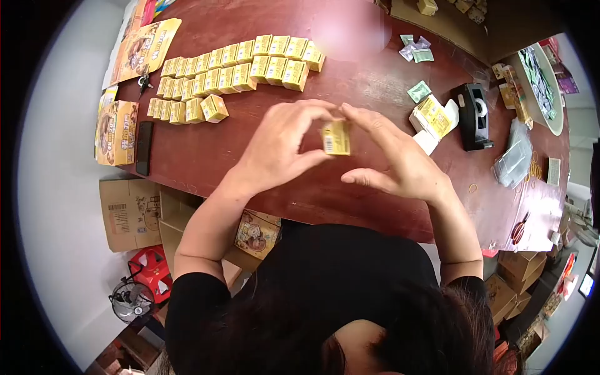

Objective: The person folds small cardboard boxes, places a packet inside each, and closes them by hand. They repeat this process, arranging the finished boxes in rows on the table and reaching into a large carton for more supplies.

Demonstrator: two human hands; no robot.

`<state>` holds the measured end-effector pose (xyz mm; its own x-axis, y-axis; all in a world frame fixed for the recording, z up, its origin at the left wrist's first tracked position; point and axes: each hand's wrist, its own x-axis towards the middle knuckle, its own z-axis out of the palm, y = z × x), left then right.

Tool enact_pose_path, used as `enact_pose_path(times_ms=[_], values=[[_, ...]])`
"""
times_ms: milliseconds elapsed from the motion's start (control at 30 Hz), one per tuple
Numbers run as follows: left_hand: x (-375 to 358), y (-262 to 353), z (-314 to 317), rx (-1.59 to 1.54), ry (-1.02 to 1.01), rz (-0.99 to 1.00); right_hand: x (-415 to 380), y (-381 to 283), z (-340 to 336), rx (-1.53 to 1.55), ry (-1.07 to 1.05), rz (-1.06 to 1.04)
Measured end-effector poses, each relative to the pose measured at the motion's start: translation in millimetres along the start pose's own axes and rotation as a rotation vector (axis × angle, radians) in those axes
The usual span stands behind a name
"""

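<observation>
Above the middle of the dark red table (369,212), a small yellow box (337,137) is between my hands. My left hand (281,144) grips it from the left, thumb at its lower edge and fingers at its top. My right hand (400,153) is on its other side, thumb apart from the fingers; its fingertips are near the box's top corner. Rows of similar yellow boxes (240,75) stand at the back left. To the right of my right hand lies an open yellow carton (431,117) with white flaps, beside a green packet (419,92).
A black tape dispenser (473,119) stands at the right, near clear plastic bags (514,159), rubber bands and red-handled scissors (519,230). An oval tray (540,87) holds packets. A black phone (144,148) lies by printed packages (117,133) at the left. A cardboard box (500,31) is at the back right.
</observation>
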<state>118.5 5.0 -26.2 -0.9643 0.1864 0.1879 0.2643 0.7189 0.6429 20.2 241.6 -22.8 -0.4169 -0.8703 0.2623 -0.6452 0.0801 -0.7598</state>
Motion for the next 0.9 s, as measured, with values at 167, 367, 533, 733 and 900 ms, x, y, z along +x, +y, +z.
enact_pose_path(times_ms=[167, 367, 533, 733, 900], values=[[-50.9, -74.3, -37.5, 0.522, 0.193, -0.211, -20.1, 17.7, -23.9, -0.191, 0.194, 0.214], [-87.4, -130.8, -69.1, 0.628, 0.185, -0.308, -75.6, 71.2, -57.5, -0.844, 0.29, 0.562], [-34.7, -94.6, -26.6, 0.356, 0.362, -0.183, -77.9, 83.1, -48.6, -0.813, 0.179, 0.705], [57.0, -14.4, 57.7, -0.712, 0.17, -0.168, -74.0, 66.2, -51.3, -0.74, 0.346, 0.368], [86.4, 21.8, 107.4, -1.807, -0.409, -0.184, -65.8, 21.3, -54.0, -0.511, 0.387, 0.002]])
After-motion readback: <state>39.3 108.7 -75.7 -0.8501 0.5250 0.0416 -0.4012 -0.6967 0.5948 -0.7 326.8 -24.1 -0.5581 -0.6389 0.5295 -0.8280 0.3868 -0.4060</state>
